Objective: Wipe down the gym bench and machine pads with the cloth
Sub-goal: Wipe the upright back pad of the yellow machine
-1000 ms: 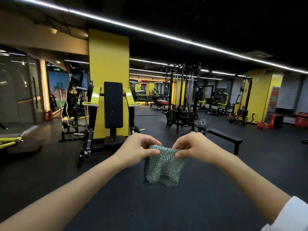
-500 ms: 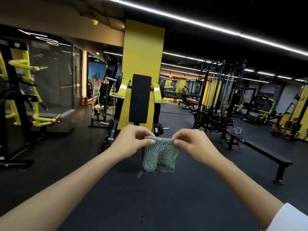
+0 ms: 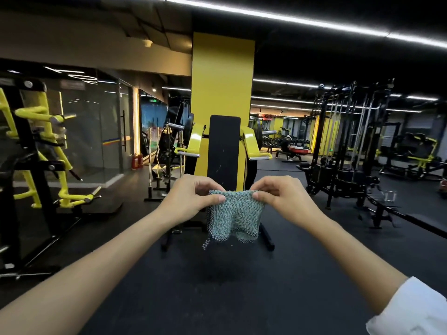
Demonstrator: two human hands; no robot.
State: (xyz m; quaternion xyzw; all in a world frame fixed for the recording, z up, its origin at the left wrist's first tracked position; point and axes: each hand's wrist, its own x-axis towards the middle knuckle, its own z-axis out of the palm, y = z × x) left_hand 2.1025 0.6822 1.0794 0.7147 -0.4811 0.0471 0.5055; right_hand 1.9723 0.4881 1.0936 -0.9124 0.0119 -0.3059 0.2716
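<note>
Closest to us: our two bare forearms reach forward from the bottom corners, and a white sleeve (image 3: 411, 310) covers the right one near the elbow.
Left hand (image 3: 191, 199): its grip pinches the cloth's upper left edge between thumb and curled fingers.
Right hand (image 3: 283, 199): its grip pinches the upper right edge the same way, level with the left hand.
Cloth (image 3: 233, 216): a green-grey textured square that we hold up in the air between both hands. The top edge is stretched and the lower edge hangs loose and rippled, with one corner dangling at lower left. It touches no pad.
Floor (image 3: 217, 286): dark rubber matting lies under our arms.
Just beyond the cloth: a machine stands with its upright black back pad (image 3: 223, 153) directly behind the cloth. We see pale scuffs on the pad, yellow arms on either side and black feet spread on the floor.
Behind that machine: a yellow pillar (image 3: 222, 81) rises to the ceiling.
Left side: a black and yellow machine (image 3: 48, 151) stands before a glass wall (image 3: 96, 131), and two red fire extinguishers (image 3: 136, 160) stand further back.
Right side: a low flat black bench (image 3: 423, 223) looks blurred to us, with a tall cable rack (image 3: 348, 146) behind it.
Far back: a person (image 3: 287, 147) sits on a distant bench.
Overhead: a white light strip (image 3: 290, 18) crosses the dark ceiling.
</note>
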